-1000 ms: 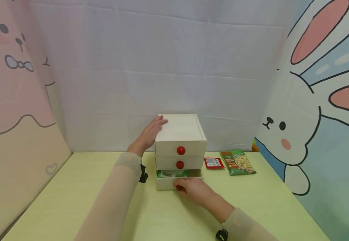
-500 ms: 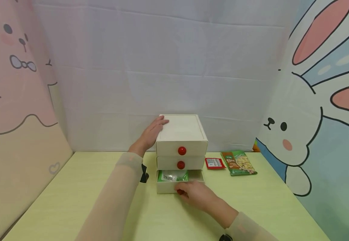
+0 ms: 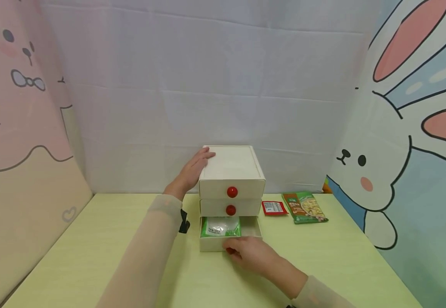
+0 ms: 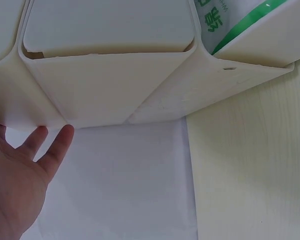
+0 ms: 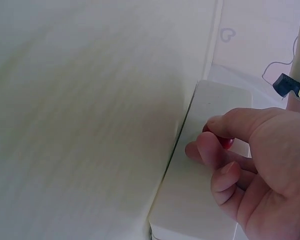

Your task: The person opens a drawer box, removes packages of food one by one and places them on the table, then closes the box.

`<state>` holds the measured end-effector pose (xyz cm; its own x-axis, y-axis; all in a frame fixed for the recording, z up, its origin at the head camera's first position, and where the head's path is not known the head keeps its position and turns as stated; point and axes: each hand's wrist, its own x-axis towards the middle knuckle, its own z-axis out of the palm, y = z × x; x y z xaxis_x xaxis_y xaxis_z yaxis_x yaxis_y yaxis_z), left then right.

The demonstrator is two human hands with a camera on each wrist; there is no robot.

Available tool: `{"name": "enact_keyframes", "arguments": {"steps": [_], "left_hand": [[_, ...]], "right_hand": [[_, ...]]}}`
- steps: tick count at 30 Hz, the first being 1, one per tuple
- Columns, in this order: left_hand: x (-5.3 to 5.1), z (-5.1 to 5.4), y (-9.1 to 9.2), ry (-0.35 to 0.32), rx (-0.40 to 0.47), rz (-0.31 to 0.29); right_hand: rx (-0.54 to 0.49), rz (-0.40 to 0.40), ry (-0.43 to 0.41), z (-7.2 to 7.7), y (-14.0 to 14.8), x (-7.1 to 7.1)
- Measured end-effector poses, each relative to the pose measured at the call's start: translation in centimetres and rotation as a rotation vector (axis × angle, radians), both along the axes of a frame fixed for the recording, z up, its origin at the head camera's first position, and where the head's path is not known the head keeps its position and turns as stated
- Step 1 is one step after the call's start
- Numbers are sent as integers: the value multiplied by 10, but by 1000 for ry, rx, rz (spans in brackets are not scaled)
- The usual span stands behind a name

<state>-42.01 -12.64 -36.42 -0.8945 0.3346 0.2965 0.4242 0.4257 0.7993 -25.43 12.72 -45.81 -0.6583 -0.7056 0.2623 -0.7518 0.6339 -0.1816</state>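
A white three-drawer box [image 3: 231,164] stands at the back of the table, its bottom drawer [image 3: 211,245] pulled out. Inside that drawer lies a green and white packet [image 3: 221,226] on the left side. My right hand [image 3: 251,254] pinches the red knob [image 5: 228,143] of the bottom drawer between thumb and fingers; the right wrist view shows this close up. With fingers extended, my left hand [image 3: 190,171] rests against the box's upper left side and top edge. In the left wrist view its fingertips [image 4: 65,132] touch the box wall.
Right of the box lies a small red and white packet [image 3: 274,208], and beyond it a green and brown food bag [image 3: 304,208]. The upper two drawers, with red knobs [image 3: 232,192], are closed. A white cloth [image 3: 207,85] hangs close behind the box.
The bottom drawer has slid farther out toward me with my right hand on its knob, and more of the packet inside shows. My left hand has stayed on the box.
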Motion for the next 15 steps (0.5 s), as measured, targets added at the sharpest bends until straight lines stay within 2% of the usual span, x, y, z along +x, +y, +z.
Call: {"name": "enact_keyframes", "arguments": {"steps": [4, 9, 15], "left_hand": [[2, 1, 1, -10, 7, 6], [2, 1, 2, -9, 2, 12], [1, 2, 1, -11, -5, 14]], "right_hand": [[1, -1, 35, -3, 1, 2], [-8, -24, 13, -5, 1, 0], [-24, -14, 12, -3, 1, -2]]}}
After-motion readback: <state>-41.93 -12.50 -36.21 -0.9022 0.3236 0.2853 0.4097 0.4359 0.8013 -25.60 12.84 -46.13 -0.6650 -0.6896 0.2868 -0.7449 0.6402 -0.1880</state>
